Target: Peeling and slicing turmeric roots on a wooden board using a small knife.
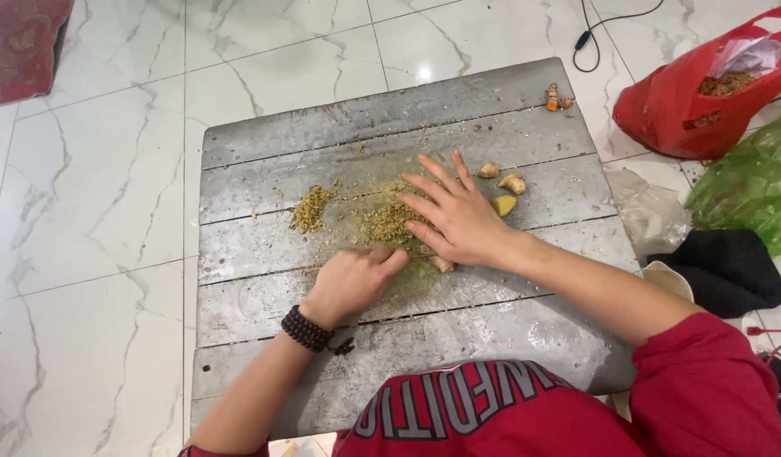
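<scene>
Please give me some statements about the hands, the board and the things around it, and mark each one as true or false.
1. The right hand lies flat with spread fingers over the chopped pieces. True.
2. The left hand wears a dark bead bracelet at the wrist. True.
3. The wooden board stands on a carpet. False: it lies on a white marble-pattern floor.
4. The red bag is to the left of the board. False: it is at the upper right, beside a green bag.
5. A few whole root pieces lie just beyond the right hand. True.
</scene>
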